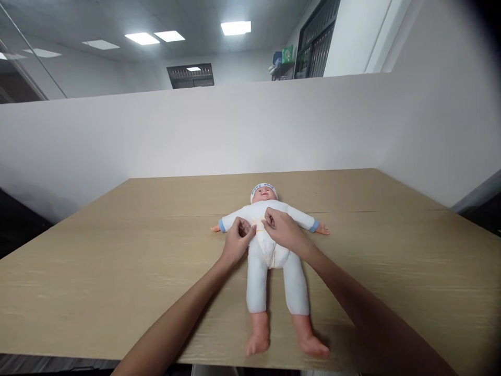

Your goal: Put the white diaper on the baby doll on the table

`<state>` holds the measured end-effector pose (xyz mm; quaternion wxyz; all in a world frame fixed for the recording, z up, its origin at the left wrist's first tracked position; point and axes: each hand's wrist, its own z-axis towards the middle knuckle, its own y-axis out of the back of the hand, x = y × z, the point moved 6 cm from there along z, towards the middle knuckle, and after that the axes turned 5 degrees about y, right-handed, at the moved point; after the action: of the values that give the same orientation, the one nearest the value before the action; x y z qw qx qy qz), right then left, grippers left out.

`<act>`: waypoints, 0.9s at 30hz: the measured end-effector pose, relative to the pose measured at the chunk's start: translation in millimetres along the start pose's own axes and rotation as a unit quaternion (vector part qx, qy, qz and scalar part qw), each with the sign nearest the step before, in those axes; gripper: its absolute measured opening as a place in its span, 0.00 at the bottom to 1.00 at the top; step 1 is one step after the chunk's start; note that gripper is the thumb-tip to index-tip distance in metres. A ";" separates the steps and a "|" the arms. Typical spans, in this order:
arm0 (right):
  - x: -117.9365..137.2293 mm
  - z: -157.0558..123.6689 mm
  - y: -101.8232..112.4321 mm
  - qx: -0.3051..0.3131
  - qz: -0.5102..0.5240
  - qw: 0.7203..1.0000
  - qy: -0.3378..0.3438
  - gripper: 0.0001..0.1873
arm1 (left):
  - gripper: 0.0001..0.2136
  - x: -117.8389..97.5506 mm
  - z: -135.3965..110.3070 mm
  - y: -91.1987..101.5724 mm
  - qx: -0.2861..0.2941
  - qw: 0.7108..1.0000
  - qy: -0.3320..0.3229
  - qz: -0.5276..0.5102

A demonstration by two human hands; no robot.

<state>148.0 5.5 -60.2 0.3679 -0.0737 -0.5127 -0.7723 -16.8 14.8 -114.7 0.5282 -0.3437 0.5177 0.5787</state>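
A baby doll [256,282] lies on its back, head away from me, in a white suit with blue cuffs and a printed white headband. Round its hips is a white diaper [270,253] with a yellowish band near the waist. At the diaper's left front edge, my left hand [238,241] is closed, thumb and fingers pinching the waist area. My right hand [284,228] is curled over the upper front of the diaper, its fingertips pressed together near the waistband. The fingers partly hide the diaper's top edge and whatever they pinch there.
The doll rests on a brown table [136,271] with a seam across it. A low white partition [195,130] stands behind the table and continues along the right side. Beyond it, a shelf holds a green package [287,54].
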 end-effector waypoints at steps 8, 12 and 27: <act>44.3 -101.8 20.8 0.055 0.130 0.990 0.025 0.05 | 0.11 -59.3 -83.1 -5.9 0.125 0.972 -0.110 0.167; 24.8 -135.4 16.9 0.067 0.108 0.992 -0.012 0.01 | 0.07 -47.6 -100.4 -15.0 0.192 0.958 -0.102 0.187; 9.4 -115.6 2.8 0.049 -0.040 0.997 -0.031 0.08 | 0.16 -20.9 -57.9 -27.9 0.158 0.972 -0.015 0.174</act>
<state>173.5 -97.5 -107.1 0.3238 -0.0591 -0.5640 -0.7573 5.9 -48.9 -114.7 0.4746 -0.1518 0.6465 0.5777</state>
